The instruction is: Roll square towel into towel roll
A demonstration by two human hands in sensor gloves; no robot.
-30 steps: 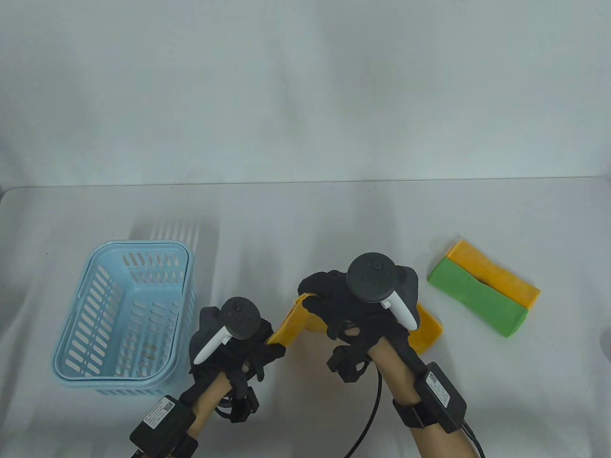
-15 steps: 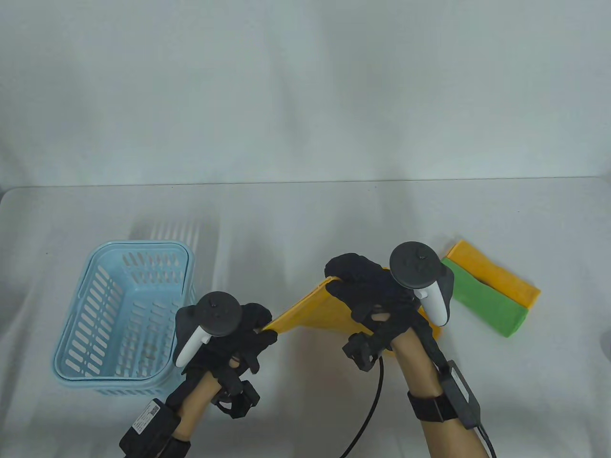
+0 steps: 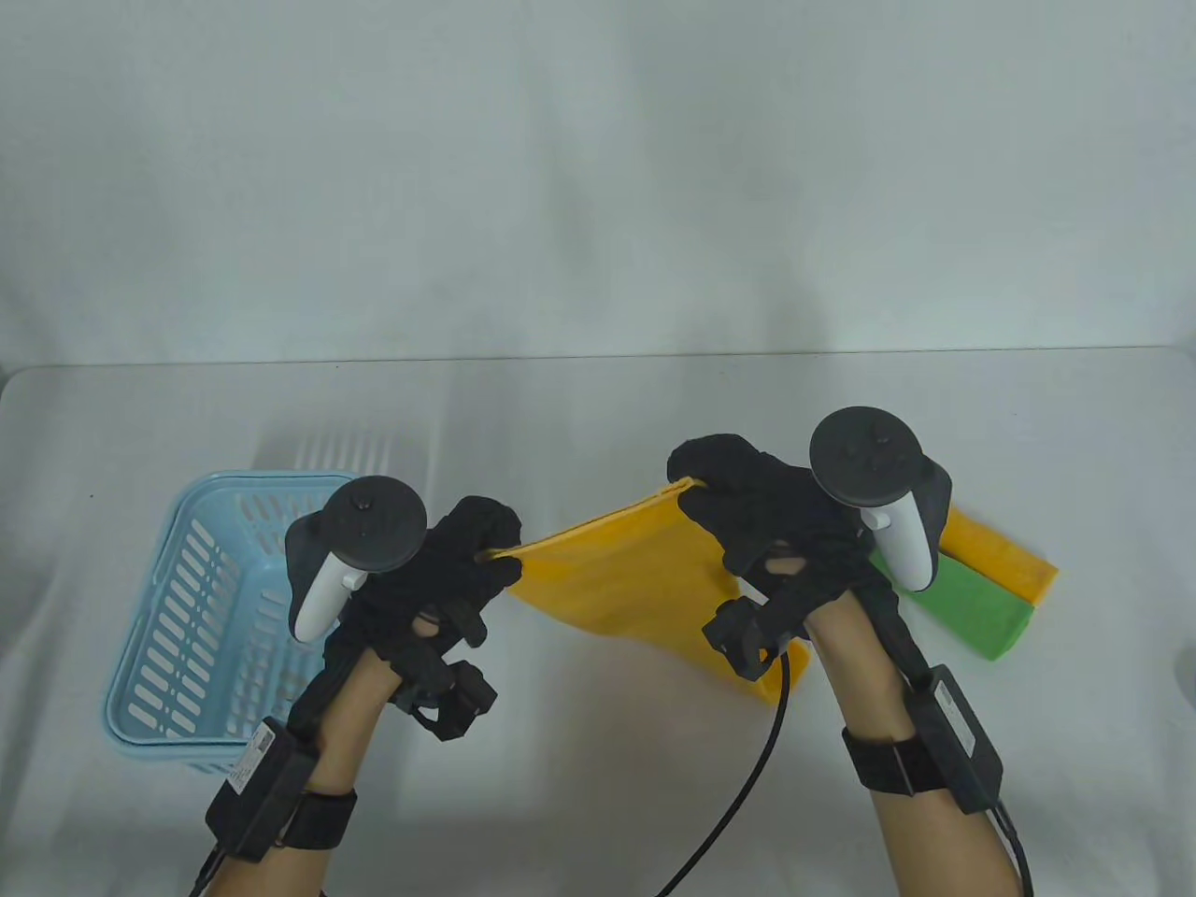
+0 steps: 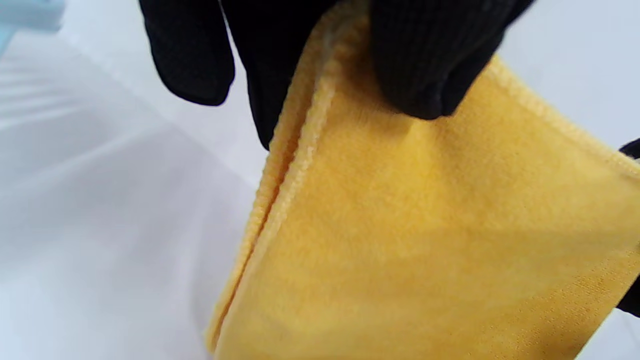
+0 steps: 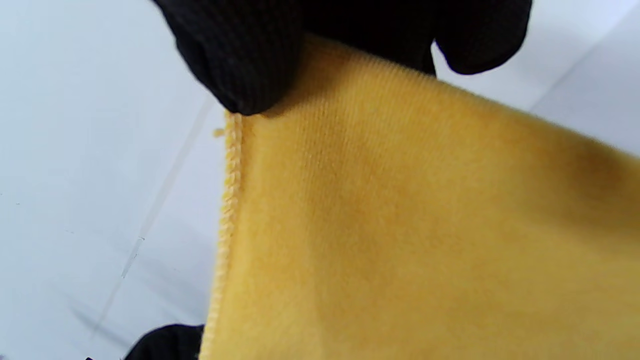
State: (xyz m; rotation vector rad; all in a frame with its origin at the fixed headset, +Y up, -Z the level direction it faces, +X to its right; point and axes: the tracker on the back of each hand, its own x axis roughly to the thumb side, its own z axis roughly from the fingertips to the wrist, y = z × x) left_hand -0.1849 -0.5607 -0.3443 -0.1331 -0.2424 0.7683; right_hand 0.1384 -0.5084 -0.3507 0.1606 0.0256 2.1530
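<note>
A yellow square towel point(image 3: 635, 575) hangs above the table between both hands, its top edge stretched and its lower part drooping toward the table. My left hand point(image 3: 486, 551) pinches its left top corner; the left wrist view shows two layers of the towel point(image 4: 425, 230) under my fingertips point(image 4: 425, 65). My right hand point(image 3: 701, 486) pinches the right top corner; the right wrist view shows the towel point(image 5: 400, 225) with its stitched edge under my fingertips point(image 5: 240, 60).
A light blue slotted basket point(image 3: 187, 598) stands at the left, partly behind my left hand. A folded green towel point(image 3: 972, 607) and a folded yellow towel point(image 3: 1000, 556) lie side by side at the right.
Both hands have lifted and moved apart, the left to the left and the right to the right and farther back. The yellow towel has opened from a folded bundle into a spread, hanging sheet.
</note>
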